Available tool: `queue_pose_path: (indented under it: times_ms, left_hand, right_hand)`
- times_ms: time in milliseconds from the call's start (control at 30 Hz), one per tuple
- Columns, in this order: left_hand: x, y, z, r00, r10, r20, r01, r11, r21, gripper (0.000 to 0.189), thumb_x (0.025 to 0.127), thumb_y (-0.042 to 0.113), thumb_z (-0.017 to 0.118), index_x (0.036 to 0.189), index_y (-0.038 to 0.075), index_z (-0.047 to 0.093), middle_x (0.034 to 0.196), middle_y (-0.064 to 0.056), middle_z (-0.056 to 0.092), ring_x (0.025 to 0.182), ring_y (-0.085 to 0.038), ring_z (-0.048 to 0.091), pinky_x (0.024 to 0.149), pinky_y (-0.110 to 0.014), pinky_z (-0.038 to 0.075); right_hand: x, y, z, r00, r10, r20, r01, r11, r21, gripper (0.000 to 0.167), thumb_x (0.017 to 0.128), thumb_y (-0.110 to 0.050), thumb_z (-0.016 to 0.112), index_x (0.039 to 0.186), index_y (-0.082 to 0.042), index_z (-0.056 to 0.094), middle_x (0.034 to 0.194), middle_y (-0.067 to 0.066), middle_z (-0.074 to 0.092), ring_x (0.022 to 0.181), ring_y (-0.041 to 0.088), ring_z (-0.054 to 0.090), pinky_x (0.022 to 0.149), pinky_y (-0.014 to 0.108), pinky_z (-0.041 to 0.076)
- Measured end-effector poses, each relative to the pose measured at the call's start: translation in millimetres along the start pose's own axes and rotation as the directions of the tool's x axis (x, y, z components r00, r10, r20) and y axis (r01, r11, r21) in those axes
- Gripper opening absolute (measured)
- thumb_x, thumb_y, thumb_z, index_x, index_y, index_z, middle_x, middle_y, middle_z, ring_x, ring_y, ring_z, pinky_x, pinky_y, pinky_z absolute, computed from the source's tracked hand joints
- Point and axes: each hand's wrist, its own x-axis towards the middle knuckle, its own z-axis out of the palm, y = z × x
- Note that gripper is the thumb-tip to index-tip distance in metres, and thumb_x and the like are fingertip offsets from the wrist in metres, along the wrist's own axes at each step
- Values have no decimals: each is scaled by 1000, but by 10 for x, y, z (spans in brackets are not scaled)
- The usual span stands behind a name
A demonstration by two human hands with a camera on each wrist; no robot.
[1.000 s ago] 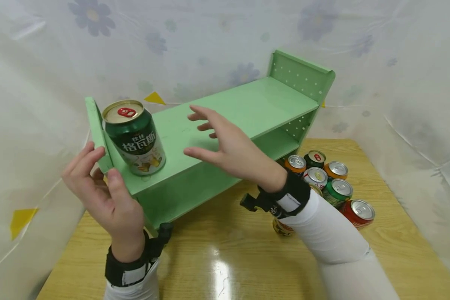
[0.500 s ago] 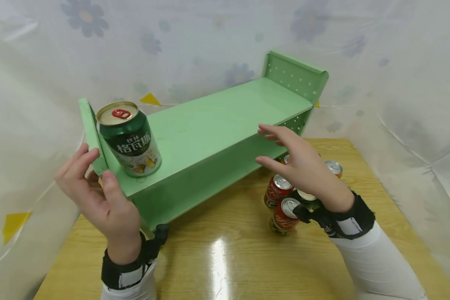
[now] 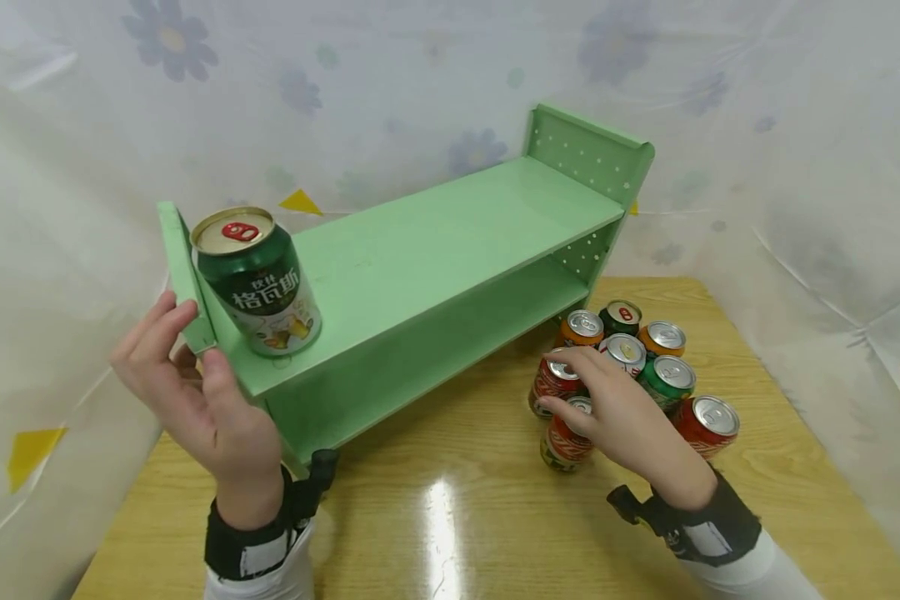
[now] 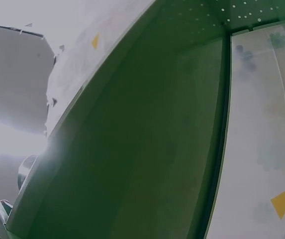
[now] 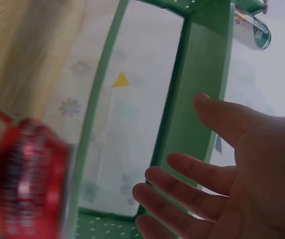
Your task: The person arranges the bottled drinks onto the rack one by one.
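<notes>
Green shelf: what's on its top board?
One green-and-white can stands at the left end of the top board, beside the raised end panel. The patch of board directly behind the can is covered, so I can't tell what's there.

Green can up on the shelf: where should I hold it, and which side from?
Grip the green can round its middle, probably, coming from the right. Its round body suits a curled hand. On its left the end panel stands close, with the left hand at that panel's edge, while the shelf top leaves room on the right.
</notes>
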Motion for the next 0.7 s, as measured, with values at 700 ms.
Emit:
queue_pose_path:
  times_ms: [700]
  left_hand:
    - [-3, 21, 3, 1000, -8, -14, 9, 1000, 22, 32, 83, -4, 39, 109, -12, 56, 124, -15, 49, 130, -31, 46, 85, -21, 42]
  right_hand:
    - [-248, 299, 346, 997, 66, -43, -71, 988, -139, 61, 85, -37, 82, 129, -1, 60, 121, 16, 61, 117, 36, 57, 97, 55, 50]
